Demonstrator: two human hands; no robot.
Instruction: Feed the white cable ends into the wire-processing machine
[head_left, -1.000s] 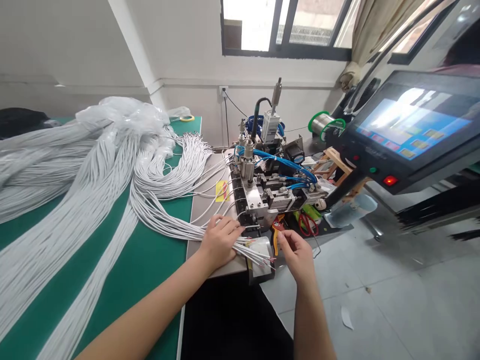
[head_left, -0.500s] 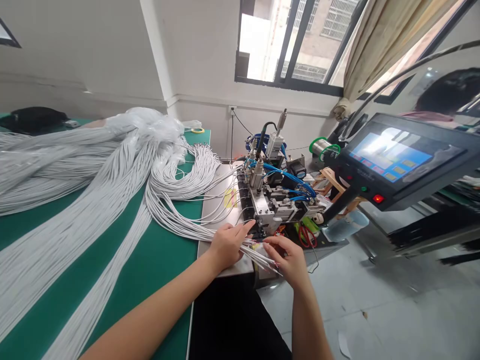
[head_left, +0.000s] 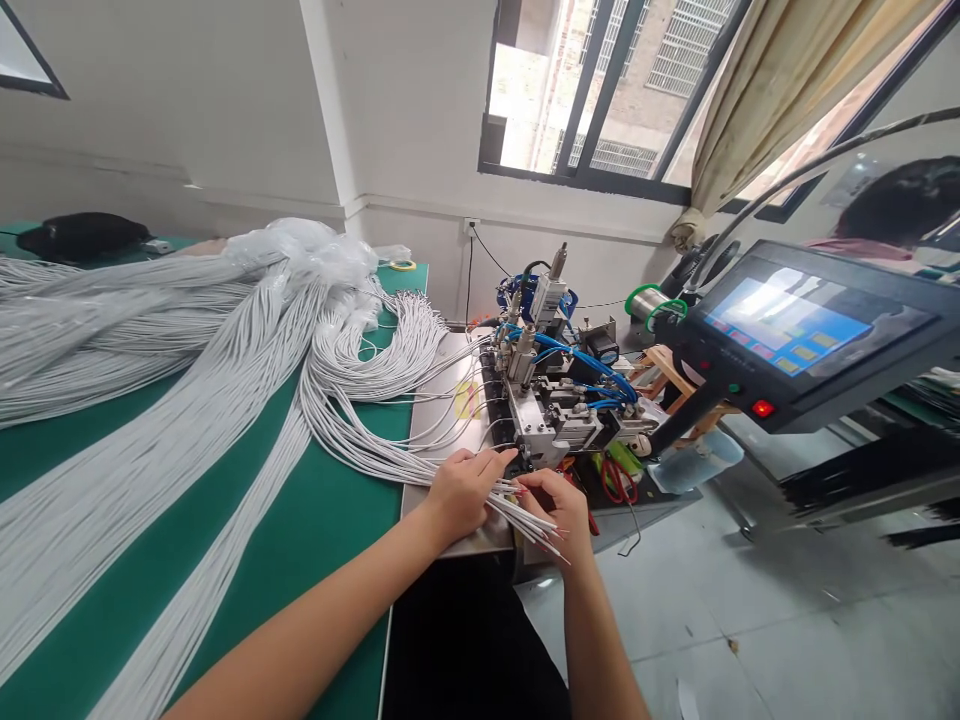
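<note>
White cables [head_left: 367, 455] run from the green table onto a metal plate, their stripped reddish ends fanning out between my hands. My left hand [head_left: 463, 495] is closed round this bunch, its index finger reaching toward the front of a machine [head_left: 536, 425] with blue air tubes. My right hand [head_left: 559, 505] is closed at the cable ends, thumb and index finger pinching near a reddish tip; its other fingers are curled beside the fanned ends. Single cables also lie across the metal plate [head_left: 442, 420] to the machine's dark edge.
Large cable bundles cover the green table [head_left: 262, 540]. A lit control screen [head_left: 795, 325] stands at the right, beside a wire spool [head_left: 651, 306]. Red-handled scissors [head_left: 619, 482] and a plastic container [head_left: 697, 460] are right of the machine. Another person's head [head_left: 900, 200] shows behind the screen.
My right hand has moved left and closer to my left hand, its fingers now at the cable ends. The whole view has shifted slightly.
</note>
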